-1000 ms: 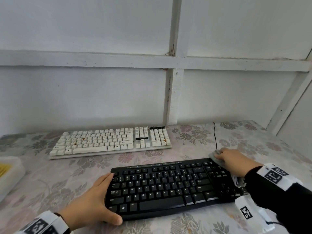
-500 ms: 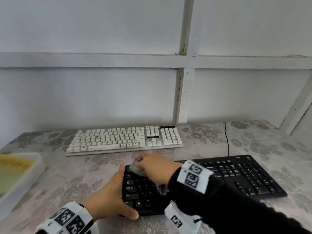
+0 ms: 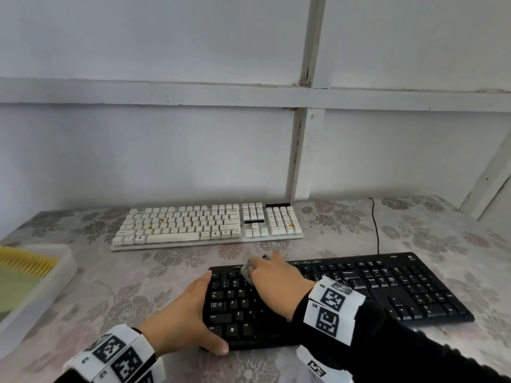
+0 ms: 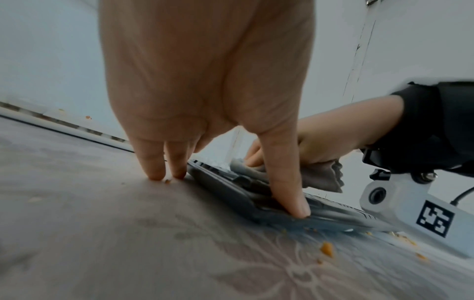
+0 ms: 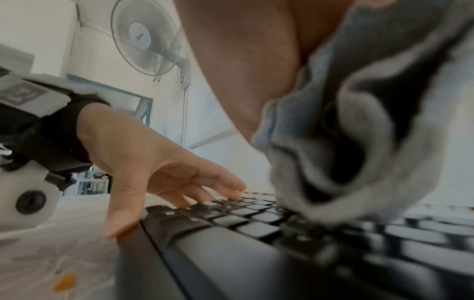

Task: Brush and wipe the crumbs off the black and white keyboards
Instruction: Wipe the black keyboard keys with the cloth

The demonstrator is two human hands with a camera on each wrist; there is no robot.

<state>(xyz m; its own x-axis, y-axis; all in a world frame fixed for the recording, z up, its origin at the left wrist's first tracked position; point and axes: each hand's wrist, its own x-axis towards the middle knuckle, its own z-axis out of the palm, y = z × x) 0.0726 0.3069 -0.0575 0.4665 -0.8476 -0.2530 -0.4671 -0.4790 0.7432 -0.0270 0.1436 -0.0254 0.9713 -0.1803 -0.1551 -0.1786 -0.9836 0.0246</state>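
Note:
The black keyboard (image 3: 401, 288) lies at the front of the flowered table, and the white keyboard (image 3: 204, 225) lies behind it with orange crumbs (image 3: 161, 220) between its keys. My right hand (image 3: 273, 275) grips a bunched grey cloth (image 3: 247, 272) and presses it on the black keyboard's top-left keys. The cloth (image 5: 346, 162) hangs from the palm onto the keys. My left hand (image 3: 193, 313) braces the black keyboard's left edge with straight fingers, its thumb (image 4: 292, 203) on the front corner. Loose crumbs (image 4: 327, 248) lie on the tablecloth in front.
A white tray (image 3: 66, 261) holding a yellow-bristled brush (image 3: 27, 264) stands at the table's left edge. A black cable (image 3: 376, 225) runs from the black keyboard to the back wall. The wall stands close behind the white keyboard.
My right hand has swept the cloth from the black keyboard's right end across to its top-left keys. The left hand has stayed on the left edge. The head view has turned left.

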